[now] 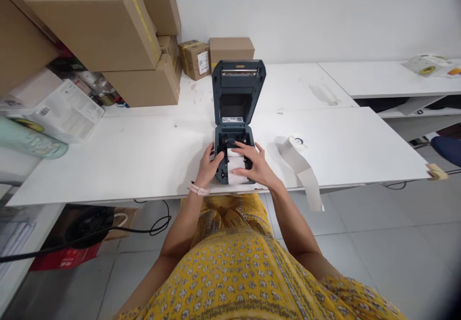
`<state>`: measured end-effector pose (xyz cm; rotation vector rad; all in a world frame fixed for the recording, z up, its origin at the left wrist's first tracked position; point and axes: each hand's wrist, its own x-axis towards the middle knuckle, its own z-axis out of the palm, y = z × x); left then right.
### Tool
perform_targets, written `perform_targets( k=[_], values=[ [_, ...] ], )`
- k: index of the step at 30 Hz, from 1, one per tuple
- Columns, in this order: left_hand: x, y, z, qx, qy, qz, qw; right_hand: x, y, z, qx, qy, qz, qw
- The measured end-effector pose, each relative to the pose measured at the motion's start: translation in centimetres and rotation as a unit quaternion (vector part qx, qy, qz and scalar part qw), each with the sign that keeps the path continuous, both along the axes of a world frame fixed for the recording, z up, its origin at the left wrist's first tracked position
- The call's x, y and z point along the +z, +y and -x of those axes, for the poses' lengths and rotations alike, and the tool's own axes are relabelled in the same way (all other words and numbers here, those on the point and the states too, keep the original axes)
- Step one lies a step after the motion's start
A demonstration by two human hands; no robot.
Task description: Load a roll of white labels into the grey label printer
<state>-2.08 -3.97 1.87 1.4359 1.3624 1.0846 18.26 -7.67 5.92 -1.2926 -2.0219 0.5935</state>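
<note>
A dark grey label printer (233, 100) stands on the white table with its lid tilted up and back. White label paper (236, 177) lies over the printer's front, coming from inside its bay. My left hand (210, 166) grips the printer's left side, thumb over the rim. With its fingers bent across the bay, my right hand (256, 165) holds the white paper between thumb and fingers; the palm side is hidden. To the right, a second label roll (298, 142) lies on its side, its loose strip hanging over the table's front edge.
Cardboard boxes (104, 31) are stacked at the back left, with smaller boxes (232, 49) behind the printer. A mint-green bottle (34, 137) lies at the far left. Black cables (158, 226) hang below the table (144, 166). A white package (428, 65) sits at the far right.
</note>
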Motion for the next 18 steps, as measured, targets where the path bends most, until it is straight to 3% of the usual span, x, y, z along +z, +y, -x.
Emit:
perform_targets(
  k=[3,5,9,11,14,16,18],
  values=[
    [0.1,-5.0,0.9,0.113,0.048,-0.077,0.989,-0.9,-3.7,0.3,-0.1,0.124,-0.011,0.987],
    [-0.2,-8.8,1.8,0.105,0.084,-0.046,0.99,-1.6,-6.2,0.5,-0.164,0.195,-0.01,0.967],
    [-0.8,-13.0,3.5,-0.147,0.148,0.084,0.974,-2.2,-8.5,0.4,-0.217,0.244,-0.008,0.945],
    [-0.3,-12.7,4.1,-0.171,0.141,0.1,0.97,-1.9,-7.6,-0.3,-0.22,0.243,-0.027,0.944],
    [1.6,-9.7,4.1,-0.046,0.081,0.067,0.993,0.0,-3.3,-2.1,-0.223,0.242,-0.079,0.941],
    [3.3,-7.1,3.7,0.046,0.017,0.007,0.999,2.4,1.3,-3.5,-0.219,0.242,-0.106,0.939],
    [4.8,-5.2,3.0,0.087,-0.028,-0.045,0.995,5.3,6.7,-4.5,-0.18,0.245,-0.122,0.945]
  ],
)
